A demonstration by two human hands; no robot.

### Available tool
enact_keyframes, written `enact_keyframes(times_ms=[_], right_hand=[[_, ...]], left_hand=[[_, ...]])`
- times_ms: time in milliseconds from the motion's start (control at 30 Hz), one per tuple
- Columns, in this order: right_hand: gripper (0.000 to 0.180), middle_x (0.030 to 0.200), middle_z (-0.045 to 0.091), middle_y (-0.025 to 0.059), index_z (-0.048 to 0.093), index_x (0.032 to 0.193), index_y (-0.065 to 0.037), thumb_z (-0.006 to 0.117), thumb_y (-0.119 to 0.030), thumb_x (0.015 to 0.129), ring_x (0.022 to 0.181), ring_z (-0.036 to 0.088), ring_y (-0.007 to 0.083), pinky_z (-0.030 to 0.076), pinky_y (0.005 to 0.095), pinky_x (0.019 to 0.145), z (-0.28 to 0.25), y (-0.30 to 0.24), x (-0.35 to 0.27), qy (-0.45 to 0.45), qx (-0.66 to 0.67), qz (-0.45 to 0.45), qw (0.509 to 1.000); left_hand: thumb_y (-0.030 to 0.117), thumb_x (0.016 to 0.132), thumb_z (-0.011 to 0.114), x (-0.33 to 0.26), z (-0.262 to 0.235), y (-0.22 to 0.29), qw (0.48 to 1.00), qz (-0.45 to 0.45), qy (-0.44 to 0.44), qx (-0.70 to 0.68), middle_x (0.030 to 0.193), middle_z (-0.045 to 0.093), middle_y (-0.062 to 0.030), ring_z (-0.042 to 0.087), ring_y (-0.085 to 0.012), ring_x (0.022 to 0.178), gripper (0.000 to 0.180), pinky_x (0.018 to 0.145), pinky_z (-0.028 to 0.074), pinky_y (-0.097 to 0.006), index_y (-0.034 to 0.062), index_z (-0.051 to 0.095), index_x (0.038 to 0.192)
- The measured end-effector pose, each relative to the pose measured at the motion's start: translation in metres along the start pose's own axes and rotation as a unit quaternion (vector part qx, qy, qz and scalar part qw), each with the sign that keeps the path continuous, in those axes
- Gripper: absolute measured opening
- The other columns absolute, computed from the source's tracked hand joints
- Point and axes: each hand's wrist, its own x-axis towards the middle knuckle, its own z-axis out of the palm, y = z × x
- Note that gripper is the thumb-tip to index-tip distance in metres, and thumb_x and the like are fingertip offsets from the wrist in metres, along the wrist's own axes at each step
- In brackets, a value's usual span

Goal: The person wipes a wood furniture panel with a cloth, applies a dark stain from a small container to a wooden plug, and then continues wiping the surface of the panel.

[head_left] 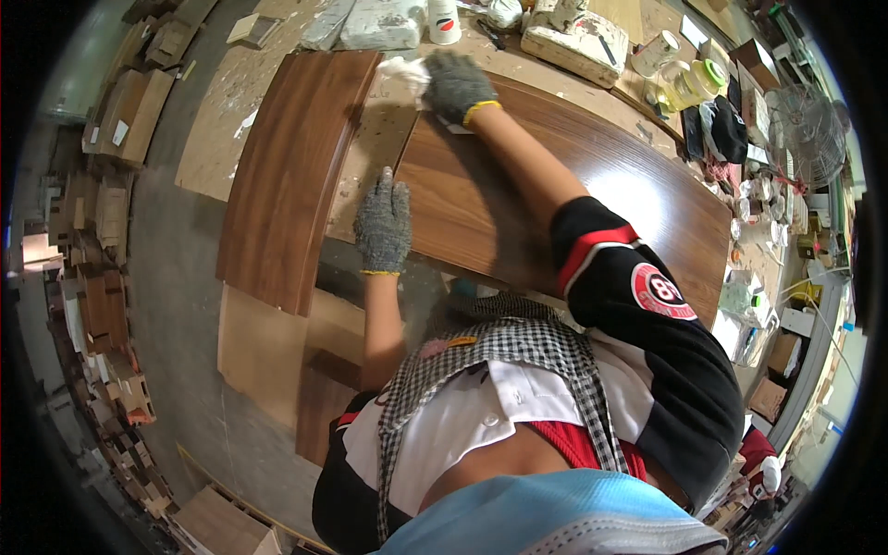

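Observation:
A glossy dark-brown wood-grain panel (555,185) lies across the workbench in front of me. At its far left corner my right hand (456,88), in a grey knit glove with a yellow cuff, is closed on a crumpled white cloth (404,72). My left hand (383,222), gloved the same way, is open beside the panel's near left edge, its fingers stretched away from me; I cannot tell whether it presses on the edge. Left of that hand, across a gap, lies a second brown wood-grain panel (296,176).
Along the bench's far side stand a white cup (444,22), a paint-smeared block (573,46) and a jug with a green lid (694,81). A wire fan (805,134) is at the far right. Stacked boards and cartons (97,305) line the floor on the left.

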Motion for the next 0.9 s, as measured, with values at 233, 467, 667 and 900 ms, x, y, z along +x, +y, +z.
enact_keyframes(times_ms=[233, 467, 667, 900], right_hand=[[0.050, 0.148, 0.053, 0.0145, 0.055, 0.143, -0.009, 0.057, -0.032, 0.099, 0.140, 0.047, 0.0319, 0.033, 0.0433, 0.120, -0.011, -0.067, -0.152, 0.069, 0.109, -0.190, 0.973], [0.038, 0.127, 0.062, 0.0185, 0.059, 0.131, -0.007, 0.061, -0.017, 0.095, 0.114, 0.060, 0.0381, 0.048, 0.0434, 0.098, -0.080, 0.160, -0.262, 0.155, -0.341, 0.052, 0.926], [0.043, 0.135, 0.060, 0.0138, 0.059, 0.134, -0.008, 0.057, -0.034, 0.099, 0.125, 0.055, 0.0349, 0.044, 0.0448, 0.105, -0.041, 0.060, -0.140, 0.118, -0.028, 0.080, 0.989], [0.045, 0.146, 0.053, 0.0126, 0.064, 0.132, -0.011, 0.052, -0.041, 0.101, 0.138, 0.045, 0.0341, 0.038, 0.0482, 0.113, 0.020, -0.017, -0.016, 0.059, -0.032, -0.042, 0.997]], left_hand=[[0.028, 0.108, 0.046, -0.005, -0.009, -0.002, 0.992, -0.083, -0.078, 0.060, 0.140, 0.058, -0.0249, 0.056, -0.0397, 0.129, 0.046, 0.108, 0.044, -0.044, -0.0027, 0.054, 0.141], [0.030, 0.109, 0.043, -0.010, -0.009, 0.006, 0.999, -0.021, -0.023, -0.044, 0.143, 0.057, -0.0241, 0.055, -0.0375, 0.131, 0.048, 0.109, 0.043, -0.043, -0.0020, 0.053, 0.143], [0.026, 0.109, 0.046, -0.012, 0.001, -0.008, 0.999, 0.007, 0.005, -0.053, 0.142, 0.057, -0.0249, 0.055, -0.0371, 0.132, 0.045, 0.109, 0.044, -0.041, -0.0032, 0.053, 0.142], [0.025, 0.108, 0.047, -0.009, 0.004, -0.014, 0.997, 0.004, -0.003, -0.077, 0.142, 0.058, -0.0240, 0.056, -0.0360, 0.131, 0.044, 0.111, 0.043, -0.040, -0.0039, 0.053, 0.142]])
